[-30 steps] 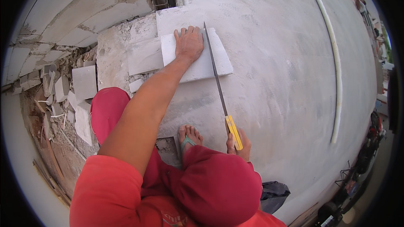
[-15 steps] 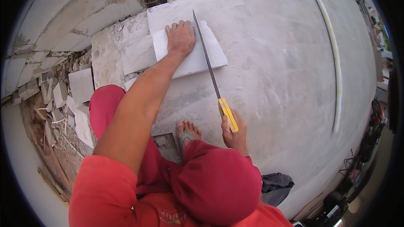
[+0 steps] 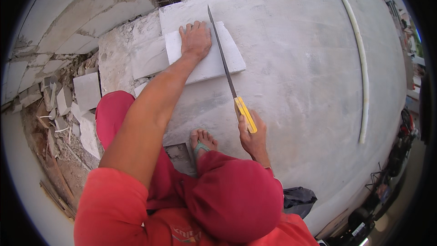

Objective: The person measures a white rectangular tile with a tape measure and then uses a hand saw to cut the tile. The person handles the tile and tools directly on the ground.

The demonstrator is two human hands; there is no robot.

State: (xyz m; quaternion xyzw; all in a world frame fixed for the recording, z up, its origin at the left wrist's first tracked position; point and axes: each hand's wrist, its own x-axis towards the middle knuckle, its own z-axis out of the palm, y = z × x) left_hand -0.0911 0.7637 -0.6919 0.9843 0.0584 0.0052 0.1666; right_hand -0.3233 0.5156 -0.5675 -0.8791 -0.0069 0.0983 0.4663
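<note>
My left hand (image 3: pixel 195 41) lies flat with fingers apart on a white lightweight block (image 3: pixel 231 54), which rests on another pale slab (image 3: pixel 175 14) on the dusty floor. My right hand (image 3: pixel 251 132) grips the yellow handle (image 3: pixel 246 114) of a long hand saw. Its dark blade (image 3: pixel 224 59) lies across the block, just to the right of my left hand. My foot in a green sandal (image 3: pixel 202 143) is below, beside my red-clad knees.
A cracked block wall (image 3: pixel 73 4) rises at upper left, with broken block pieces and rubble (image 3: pixel 63 105) below it. A white pipe (image 3: pixel 362 73) lies along the right. A black bag (image 3: pixel 298 200) is by my right knee. Assorted items (image 3: pixel 400 127) line the far right.
My right hand and the saw have moved forward, away from me. The view has shifted slightly, so the block and left hand sit higher and farther left in the picture.
</note>
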